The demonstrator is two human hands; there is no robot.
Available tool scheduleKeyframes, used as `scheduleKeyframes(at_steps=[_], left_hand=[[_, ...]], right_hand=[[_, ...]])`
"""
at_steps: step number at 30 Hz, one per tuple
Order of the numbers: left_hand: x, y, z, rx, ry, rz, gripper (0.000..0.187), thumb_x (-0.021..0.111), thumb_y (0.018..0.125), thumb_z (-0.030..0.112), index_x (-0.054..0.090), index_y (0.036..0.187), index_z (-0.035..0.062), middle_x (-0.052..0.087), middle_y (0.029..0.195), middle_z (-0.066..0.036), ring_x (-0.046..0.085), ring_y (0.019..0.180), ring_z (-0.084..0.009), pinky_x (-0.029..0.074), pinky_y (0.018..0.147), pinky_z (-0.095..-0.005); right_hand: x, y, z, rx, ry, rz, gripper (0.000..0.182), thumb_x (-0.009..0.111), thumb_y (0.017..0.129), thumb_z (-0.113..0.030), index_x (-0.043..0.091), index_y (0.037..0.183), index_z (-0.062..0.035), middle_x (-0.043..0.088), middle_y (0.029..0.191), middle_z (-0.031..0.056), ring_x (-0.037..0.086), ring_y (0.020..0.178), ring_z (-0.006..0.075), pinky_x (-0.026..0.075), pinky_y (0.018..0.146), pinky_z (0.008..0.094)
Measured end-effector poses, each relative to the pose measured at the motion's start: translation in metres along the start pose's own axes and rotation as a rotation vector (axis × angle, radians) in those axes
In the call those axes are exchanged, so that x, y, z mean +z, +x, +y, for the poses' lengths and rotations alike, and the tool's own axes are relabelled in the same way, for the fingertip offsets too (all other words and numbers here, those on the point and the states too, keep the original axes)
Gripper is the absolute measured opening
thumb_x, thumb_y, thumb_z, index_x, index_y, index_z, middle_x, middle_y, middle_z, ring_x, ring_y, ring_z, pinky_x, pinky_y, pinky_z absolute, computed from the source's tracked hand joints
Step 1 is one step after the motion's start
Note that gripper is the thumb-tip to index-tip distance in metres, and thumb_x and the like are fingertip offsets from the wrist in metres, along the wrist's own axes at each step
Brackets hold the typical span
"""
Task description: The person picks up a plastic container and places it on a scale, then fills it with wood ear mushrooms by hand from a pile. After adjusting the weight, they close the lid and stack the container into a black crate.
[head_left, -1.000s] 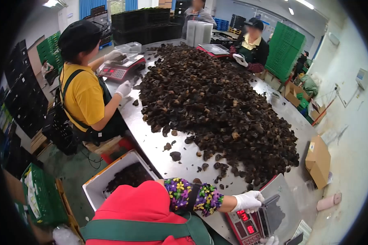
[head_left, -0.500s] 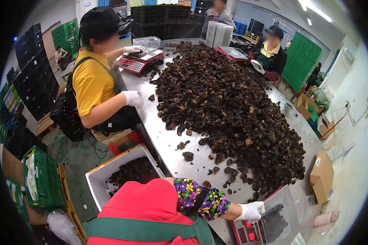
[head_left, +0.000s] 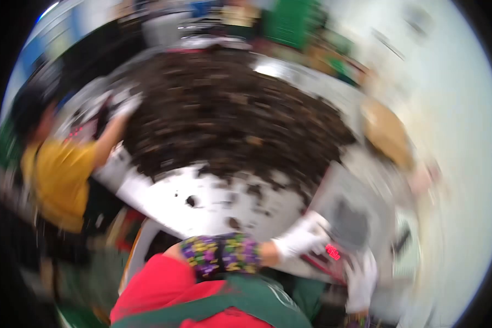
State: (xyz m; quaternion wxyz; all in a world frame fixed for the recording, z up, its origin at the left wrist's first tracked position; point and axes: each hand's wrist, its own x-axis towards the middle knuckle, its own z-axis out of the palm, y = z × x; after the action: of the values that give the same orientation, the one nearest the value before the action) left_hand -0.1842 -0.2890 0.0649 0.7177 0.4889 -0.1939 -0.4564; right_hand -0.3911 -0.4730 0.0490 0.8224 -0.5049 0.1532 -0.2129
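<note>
Motion blur smears everything. My left hand [head_left: 305,238], in a white glove below a flowered sleeve [head_left: 221,254], lies at the near left edge of the scale [head_left: 333,257] in the lower right of the frame. My right hand [head_left: 361,274], also gloved, sits just below the scale. I cannot tell whether either hand grips anything. The grey tray [head_left: 333,194] on the scale runs its long axis from lower left to upper right and holds a small dark heap [head_left: 349,225]. The scale's red digits [head_left: 332,251] glow but are unreadable. The big dark pile [head_left: 229,115] fills the steel table [head_left: 164,197] above.
</note>
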Motion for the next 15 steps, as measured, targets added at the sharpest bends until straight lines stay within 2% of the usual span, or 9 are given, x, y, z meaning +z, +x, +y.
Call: scheduleKeyframes(at_steps=[1,2,4,5,7,9,10,11,15], left_hand=[[0.002,-0.002,0.000,0.027,-0.025,-0.003,0.025,0.063,0.094,0.006,0.047,0.114,0.0051,0.065,0.087,-0.007,0.065,0.073,-0.0156,0.057,0.067,-0.0299],[0.009,-0.008,0.004,0.018,-0.053,0.035,0.024,0.062,0.095,0.005,0.047,0.113,0.0053,0.064,0.086,-0.008,0.064,0.072,-0.0153,0.056,0.065,-0.0294],[0.007,-0.002,-0.023,-0.040,-0.017,-0.104,0.017,0.060,0.094,-0.001,0.049,0.105,0.0067,0.060,0.083,-0.006,0.060,0.069,-0.0140,0.052,0.062,-0.0271],[0.034,-0.011,-0.021,0.152,0.048,-0.098,0.018,0.060,0.093,-0.002,0.048,0.103,0.0078,0.059,0.085,-0.005,0.060,0.069,-0.0139,0.051,0.062,-0.0253],[0.039,-0.012,-0.046,0.065,0.105,-0.276,0.024,0.056,0.092,-0.010,0.048,0.106,0.0070,0.059,0.094,-0.007,0.060,0.080,-0.0161,0.052,0.075,-0.0293],[0.051,-0.017,-0.056,-0.012,0.178,-0.351,0.030,0.056,0.093,-0.008,0.049,0.118,0.0060,0.060,0.103,-0.008,0.060,0.090,-0.0161,0.051,0.083,-0.0294],[0.055,-0.021,-0.048,-0.026,0.301,-0.357,0.035,0.056,0.094,-0.007,0.049,0.125,0.0053,0.061,0.106,-0.008,0.060,0.095,-0.0161,0.051,0.086,-0.0293],[0.052,-0.022,-0.044,0.022,0.427,-0.369,0.042,0.056,0.096,-0.003,0.047,0.136,0.0061,0.062,0.115,-0.009,0.060,0.098,-0.0156,0.050,0.087,-0.0288],[0.036,-0.015,-0.040,0.144,0.521,-0.297,0.026,0.058,0.101,0.010,0.057,0.126,0.0017,0.066,0.108,-0.006,0.060,0.093,-0.0131,0.049,0.088,-0.0285]], right_hand=[[0.023,-0.001,0.001,-0.013,0.021,-0.026,0.043,0.034,0.104,-0.018,0.037,0.145,-0.0068,0.052,0.138,0.0155,0.052,0.127,0.0302,0.048,0.106,0.0537],[0.023,-0.008,0.016,-0.163,-0.805,-0.035,0.039,0.036,0.103,-0.014,0.040,0.141,-0.0047,0.052,0.138,0.0162,0.052,0.129,0.0309,0.045,0.109,0.0523],[0.055,-0.016,0.026,-0.014,0.226,0.021,0.030,0.045,0.100,-0.014,0.048,0.129,-0.0062,0.055,0.133,0.0187,0.052,0.128,0.0327,0.040,0.113,0.0492],[0.063,-0.013,0.029,-0.094,0.334,0.103,0.031,0.051,0.099,-0.014,0.047,0.129,-0.0067,0.056,0.130,0.0149,0.054,0.124,0.0290,0.045,0.104,0.0465],[0.079,-0.015,0.036,-0.281,0.530,0.245,0.038,0.063,0.097,-0.014,0.045,0.130,-0.0079,0.056,0.125,0.0073,0.059,0.115,0.0215,0.054,0.087,0.0410],[0.058,-0.036,0.028,-0.315,0.488,0.445,0.051,0.060,0.100,-0.016,0.037,0.145,-0.0083,0.054,0.134,0.0058,0.058,0.119,0.0192,0.054,0.092,0.0376],[0.051,-0.056,0.011,-0.424,0.422,0.532,0.049,0.062,0.099,-0.026,0.045,0.141,-0.0074,0.062,0.118,0.0026,0.060,0.108,0.0128,0.055,0.080,0.0323],[0.021,-0.074,0.012,-0.432,0.289,0.559,0.042,0.056,0.101,-0.027,0.049,0.137,-0.0058,0.062,0.121,0.0049,0.061,0.109,0.0163,0.055,0.085,0.0357],[-0.094,-0.199,0.000,-0.381,0.006,1.012,0.037,0.052,0.102,-0.033,0.062,0.120,-0.0028,0.066,0.117,0.0071,0.064,0.102,0.0173,0.053,0.088,0.0364]])
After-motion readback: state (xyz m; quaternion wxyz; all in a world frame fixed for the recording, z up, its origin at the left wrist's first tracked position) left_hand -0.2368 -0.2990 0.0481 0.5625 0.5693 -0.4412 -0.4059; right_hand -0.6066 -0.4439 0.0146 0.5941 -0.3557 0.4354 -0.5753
